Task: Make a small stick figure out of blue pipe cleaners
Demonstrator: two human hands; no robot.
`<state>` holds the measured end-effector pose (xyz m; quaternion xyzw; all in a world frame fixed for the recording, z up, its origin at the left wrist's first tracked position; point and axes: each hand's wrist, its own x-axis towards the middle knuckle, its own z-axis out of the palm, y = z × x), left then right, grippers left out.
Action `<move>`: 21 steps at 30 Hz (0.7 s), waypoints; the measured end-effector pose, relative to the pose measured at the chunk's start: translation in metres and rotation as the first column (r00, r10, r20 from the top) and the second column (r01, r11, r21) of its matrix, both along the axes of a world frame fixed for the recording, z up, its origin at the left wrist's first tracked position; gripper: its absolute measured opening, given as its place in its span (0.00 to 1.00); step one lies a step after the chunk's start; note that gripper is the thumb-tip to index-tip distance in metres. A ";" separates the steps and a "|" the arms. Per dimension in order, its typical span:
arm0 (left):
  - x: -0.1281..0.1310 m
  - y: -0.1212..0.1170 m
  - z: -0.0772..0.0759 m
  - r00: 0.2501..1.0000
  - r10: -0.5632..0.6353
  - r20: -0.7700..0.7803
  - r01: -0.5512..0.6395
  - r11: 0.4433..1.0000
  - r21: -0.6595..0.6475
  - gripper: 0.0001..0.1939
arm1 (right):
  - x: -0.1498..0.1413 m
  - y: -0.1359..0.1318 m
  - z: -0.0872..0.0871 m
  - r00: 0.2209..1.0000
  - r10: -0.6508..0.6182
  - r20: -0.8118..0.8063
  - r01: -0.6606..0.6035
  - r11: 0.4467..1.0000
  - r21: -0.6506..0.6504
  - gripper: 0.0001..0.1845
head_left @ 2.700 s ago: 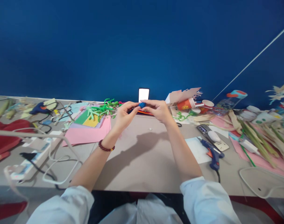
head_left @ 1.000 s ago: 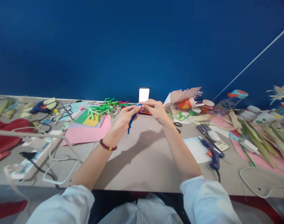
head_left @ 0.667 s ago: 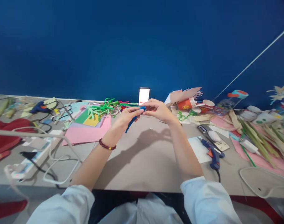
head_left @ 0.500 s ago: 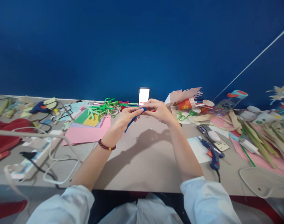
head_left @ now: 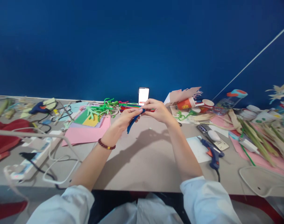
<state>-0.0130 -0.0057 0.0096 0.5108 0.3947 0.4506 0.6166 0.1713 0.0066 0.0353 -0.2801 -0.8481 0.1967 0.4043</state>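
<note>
**Left hand (head_left: 126, 119) and right hand (head_left: 158, 111) pinch a blue fuzzy strip (head_left: 132, 125)**

In the head view, the blue fuzzy strip is up over the table (head_left: 142, 168), in the middle, between the two hands. The left hand's thumb and fingers are clamped on it, and a tail of it hangs down below them. The right hand's thumb and fingertips are closed on its top end, touching the left hand. A red bead bracelet (head_left: 106, 145) is on the left wrist.

Behind the hands, a phone (head_left: 144, 95) with a bright screen stands up near the blue wall (head_left: 142, 46). Bendy green stems (head_left: 106, 107) lie to the left, near pink paper (head_left: 87, 134). To the right, a blue glue gun (head_left: 213, 153) lies partly on a white sheet (head_left: 196, 149).
</note>
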 end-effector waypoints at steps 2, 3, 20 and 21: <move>-0.002 0.003 -0.002 1.000 -0.022 0.003 0.022 1.000 -0.019 0.16 | 0.000 0.001 -0.001 1.000 0.001 0.005 -0.002 1.000 0.014 0.10; -0.003 0.004 -0.003 1.000 -0.026 -0.007 0.026 1.000 -0.017 0.15 | 0.000 0.001 -0.001 1.000 0.004 0.012 -0.004 1.000 0.012 0.10; 0.004 -0.004 0.005 0.998 0.029 -0.048 -0.028 0.999 0.019 0.16 | -0.001 0.003 -0.004 0.999 0.045 0.023 -0.045 0.999 0.016 0.10; 0.004 -0.004 0.004 0.999 0.027 -0.044 -0.026 0.999 0.021 0.16 | -0.001 0.002 -0.003 0.999 0.050 0.020 -0.050 0.999 0.016 0.10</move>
